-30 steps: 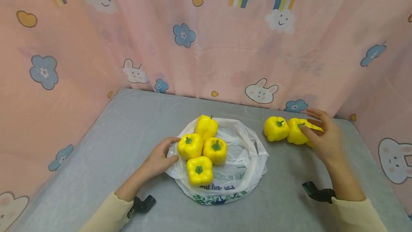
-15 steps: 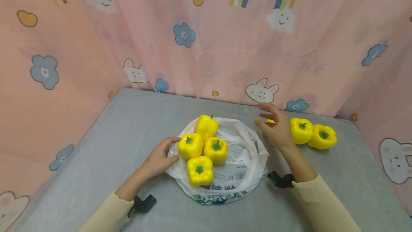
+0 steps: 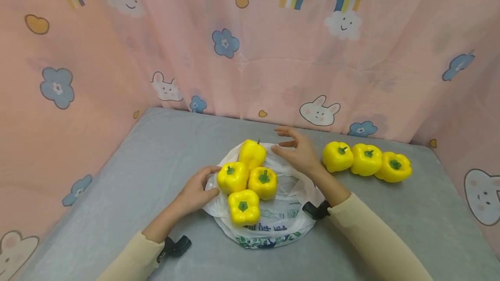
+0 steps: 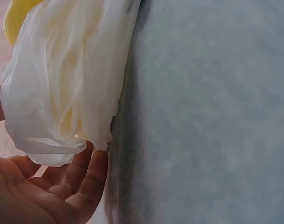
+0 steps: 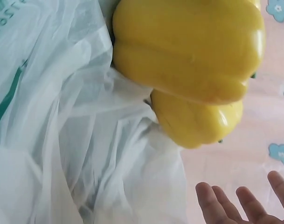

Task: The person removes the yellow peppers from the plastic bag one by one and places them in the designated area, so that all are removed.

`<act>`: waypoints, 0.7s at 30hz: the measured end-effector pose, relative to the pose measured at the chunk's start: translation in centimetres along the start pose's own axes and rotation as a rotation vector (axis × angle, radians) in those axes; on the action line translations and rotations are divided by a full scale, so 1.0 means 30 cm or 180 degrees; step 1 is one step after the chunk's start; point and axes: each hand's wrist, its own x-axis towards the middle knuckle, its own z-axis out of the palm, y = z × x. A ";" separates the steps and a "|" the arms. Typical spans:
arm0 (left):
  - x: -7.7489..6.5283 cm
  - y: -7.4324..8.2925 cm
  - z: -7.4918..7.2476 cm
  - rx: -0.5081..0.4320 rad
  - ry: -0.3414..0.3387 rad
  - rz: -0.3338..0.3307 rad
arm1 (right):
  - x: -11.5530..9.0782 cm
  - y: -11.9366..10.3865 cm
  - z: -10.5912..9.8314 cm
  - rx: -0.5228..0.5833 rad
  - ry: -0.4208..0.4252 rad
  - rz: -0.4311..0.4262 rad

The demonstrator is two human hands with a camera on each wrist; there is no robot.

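Nearest us on the gray surface [image 3: 105, 203], a white plastic bag [image 3: 269, 242] lies open, and we see the left hand [image 3: 196, 192] touching its nine o'clock edge, fingers and thumb loosely spread. Inside, four yellow peppers [image 3: 263, 187] cluster toward ten o'clock, while the right hand [image 3: 298, 153] hovers at one o'clock, relaxed and holding nothing. Beyond, past two o'clock, we find three more peppers [image 3: 365, 166] in a row before a pink curtain [image 3: 250, 77].
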 end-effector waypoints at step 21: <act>-0.002 -0.002 0.003 0.0054 0.0016 -0.0015 | 0.076 0.012 0.136 -0.0307 -0.0469 0.0251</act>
